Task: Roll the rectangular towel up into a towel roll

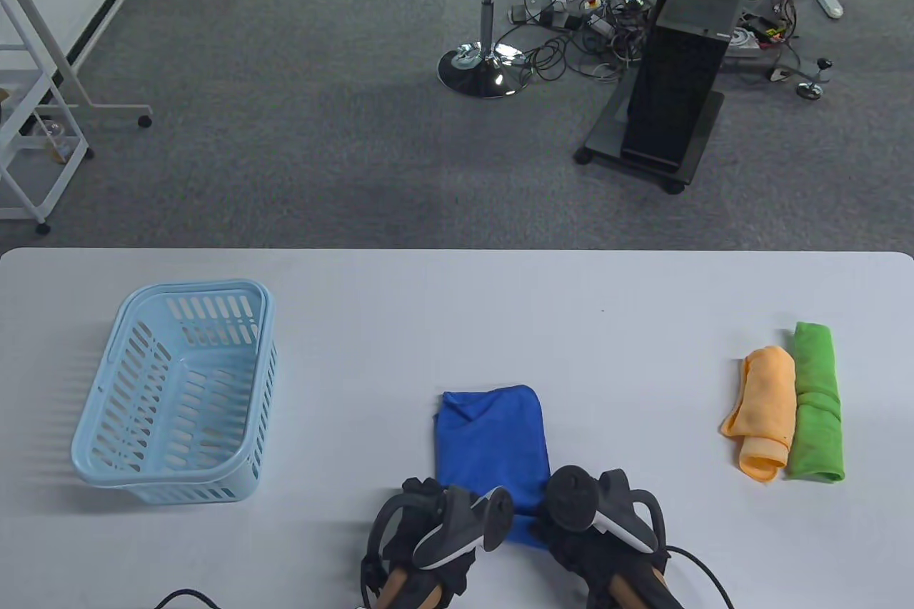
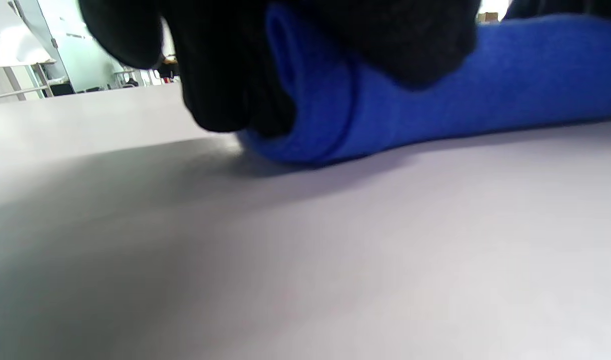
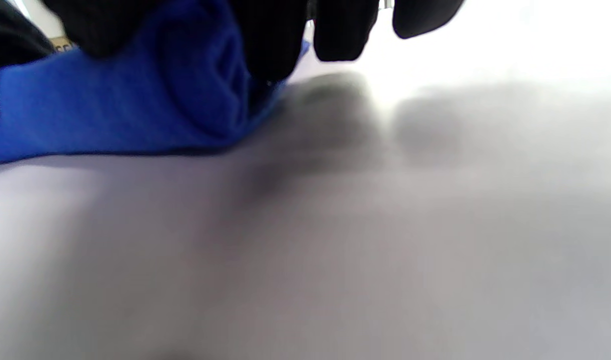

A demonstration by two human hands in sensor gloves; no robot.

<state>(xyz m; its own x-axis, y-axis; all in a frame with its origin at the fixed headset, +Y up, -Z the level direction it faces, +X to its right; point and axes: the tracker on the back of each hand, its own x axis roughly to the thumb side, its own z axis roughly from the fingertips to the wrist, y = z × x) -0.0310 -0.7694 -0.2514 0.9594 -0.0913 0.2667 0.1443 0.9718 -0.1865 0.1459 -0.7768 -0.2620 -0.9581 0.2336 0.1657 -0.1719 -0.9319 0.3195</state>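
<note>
- Near the table's front edge, about the middle: blue towel [image 1: 493, 445] lies as a folded strip running toward the far edge, its near end rolled up under both hands.
- left hand [image 1: 435, 530] grips the roll's left end; left wrist view shows black gloved fingers [image 2: 225, 75] curled over and onto the rolled end of the towel [image 2: 435, 100], roll resting on the table [image 2: 305, 250].
- right hand [image 1: 600, 523] grips the roll's right end; right wrist view shows fingers [image 3: 270, 40] pressed on the spiral end of the towel [image 3: 135, 100], two more fingertips hanging just beside it, off the cloth.
- Both hands touch the towel; trackers on their backs hide most of the fingers in the table view.
- Toward the table's left edge: light blue basket [image 1: 107, 423], slotted walls, upright, nothing visible inside it but its own slotted floor. Well apart from the towel.
- Toward the right edge: orange towel roll [image 1: 765, 409] and green towel roll [image 1: 817, 402], side by side and touching, green on the outer side. Orange one loosely rolled, a flap sticking out at its left.
- table [image 1: 500, 323] surface pale grey-white.
</note>
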